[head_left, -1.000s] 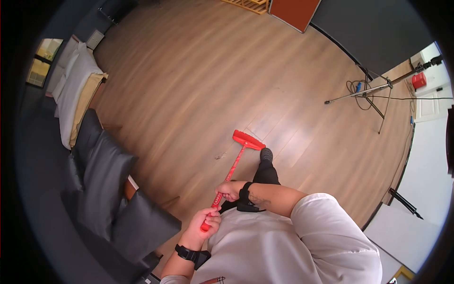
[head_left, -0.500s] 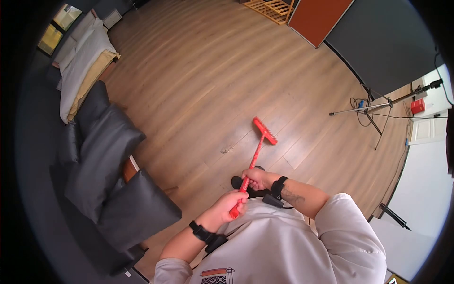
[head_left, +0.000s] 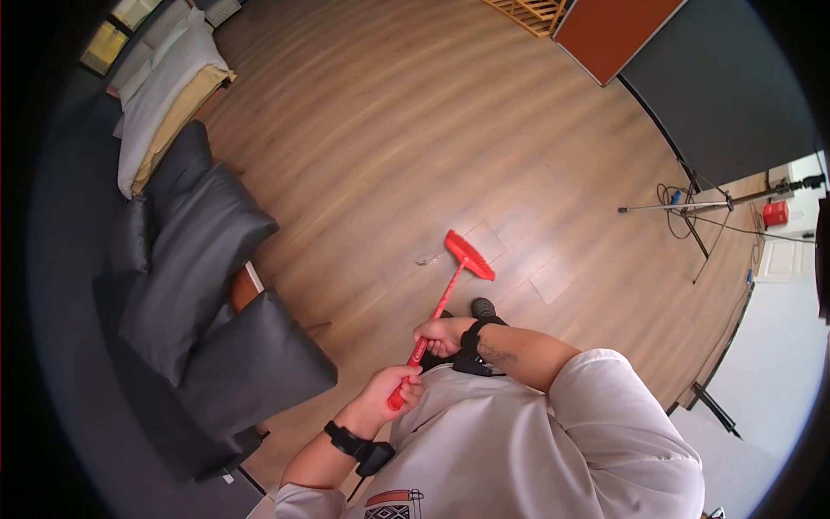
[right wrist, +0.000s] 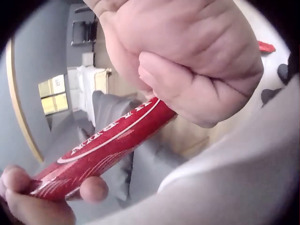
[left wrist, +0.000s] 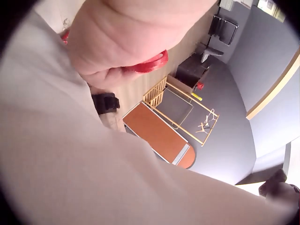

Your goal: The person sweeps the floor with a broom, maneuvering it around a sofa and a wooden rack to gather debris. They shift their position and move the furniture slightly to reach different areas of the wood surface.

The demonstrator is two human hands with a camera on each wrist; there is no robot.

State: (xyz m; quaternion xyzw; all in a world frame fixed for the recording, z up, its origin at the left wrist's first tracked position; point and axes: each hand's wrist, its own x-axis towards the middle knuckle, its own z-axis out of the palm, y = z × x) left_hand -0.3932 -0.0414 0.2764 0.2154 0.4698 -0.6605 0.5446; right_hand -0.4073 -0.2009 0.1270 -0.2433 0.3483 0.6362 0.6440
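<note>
A red broom slants across the head view, its bristled head (head_left: 469, 256) low over the wooden floor beside a small patch of pale debris (head_left: 426, 259). My left hand (head_left: 391, 394) grips the top end of the handle, and the red end pokes out past the palm (left wrist: 152, 63) in the left wrist view. Farther down, my right hand (head_left: 442, 337) wraps round the same handle. White lettering runs along the red handle (right wrist: 112, 136) between both hands in the right wrist view, where the left fingertips curl over its end.
Dark cushions (head_left: 199, 268) lie on a sofa at the left, with a bed (head_left: 173, 95) beyond. A tripod (head_left: 692, 208) with cables stands at the right. Ahead are a reddish-brown board (head_left: 614, 39) and a wooden rack (head_left: 529, 13). One shoe (head_left: 483, 308) is near the broom head.
The broom head swung away to the right of the debris, then came back left close beside it. Both hands kept their grip and moved with the handle; the head view shifted.
</note>
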